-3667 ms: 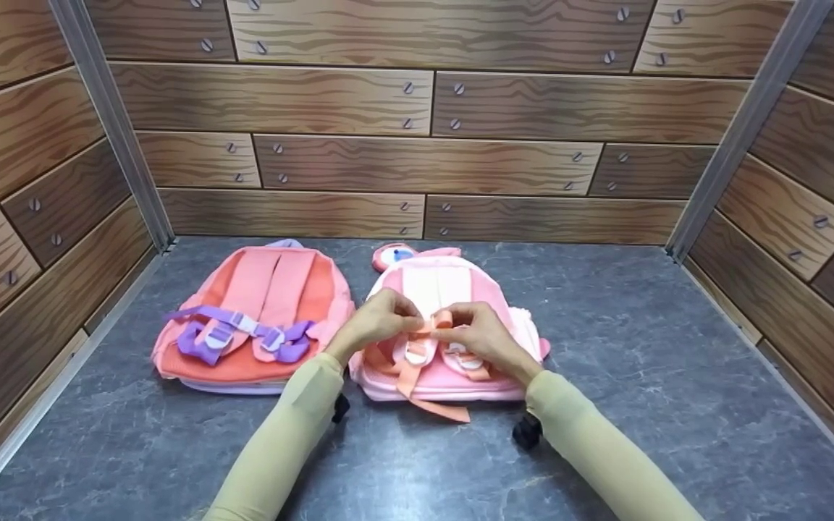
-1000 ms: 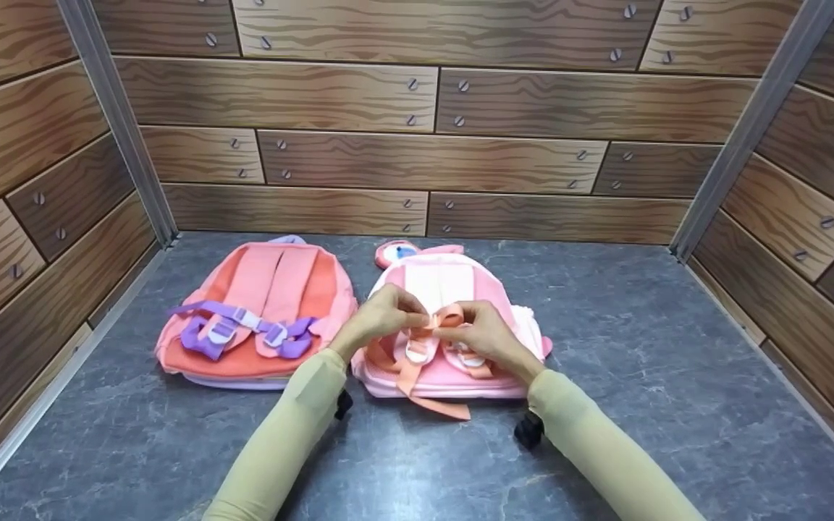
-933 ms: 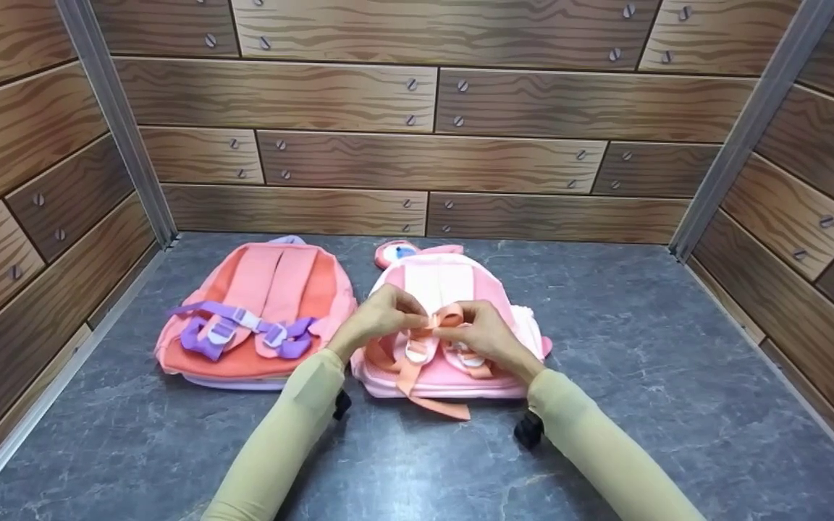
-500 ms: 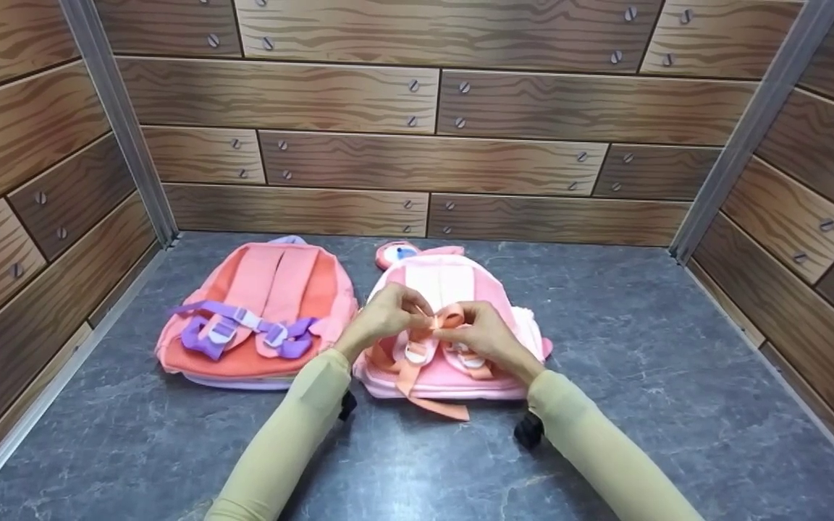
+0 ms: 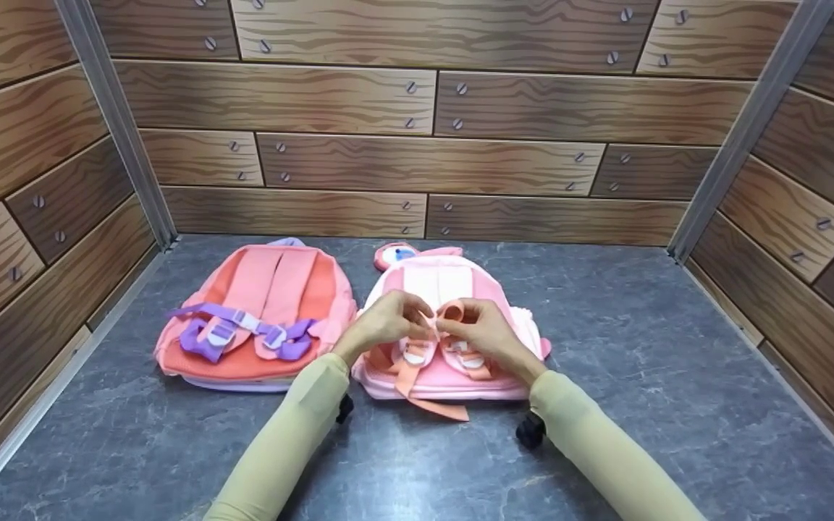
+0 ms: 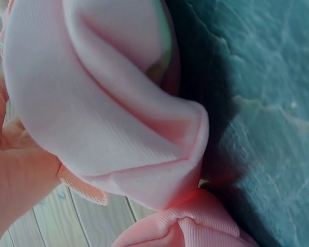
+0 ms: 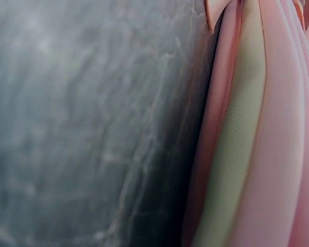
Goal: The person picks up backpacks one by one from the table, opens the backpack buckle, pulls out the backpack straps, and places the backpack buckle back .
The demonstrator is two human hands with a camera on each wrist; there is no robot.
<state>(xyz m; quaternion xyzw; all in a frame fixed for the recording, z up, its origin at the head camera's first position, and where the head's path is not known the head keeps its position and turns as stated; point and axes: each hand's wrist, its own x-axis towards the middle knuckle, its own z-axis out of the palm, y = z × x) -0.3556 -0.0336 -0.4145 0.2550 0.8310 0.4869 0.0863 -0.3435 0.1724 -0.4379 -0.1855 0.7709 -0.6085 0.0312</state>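
Note:
A pink and white backpack [image 5: 453, 383] lies on its front in the head view, straps facing up. Over its middle both hands meet at an orange webbing strap [image 5: 453, 310]. My left hand [image 5: 386, 320] pinches the strap's middle from the left, thumb and fingertips together. From the right, my right hand [image 5: 486, 331] pinches the strap, which rises in a small loop by its fingers. White strap buckles [image 5: 415, 352] sit just below the hands. A loose strap end [image 5: 440, 410] hangs past the backpack's near edge. The fingertips hide the part between them.
To the left lies a coral backpack [image 5: 272, 275] with purple straps [image 5: 203, 340] and a white clip [image 5: 245, 322]. Behind the pink backpack is a plush piece with an eye [image 5: 394, 255]. Wood-patterned walls [image 5: 417, 159] enclose the dark grey tabletop [image 5: 620, 325].
The fingers have shifted their pinch on the orange strap, and its loop stands more upright at the right fingertips. The left hand has moved slightly rightward. Both backpacks stay in place.

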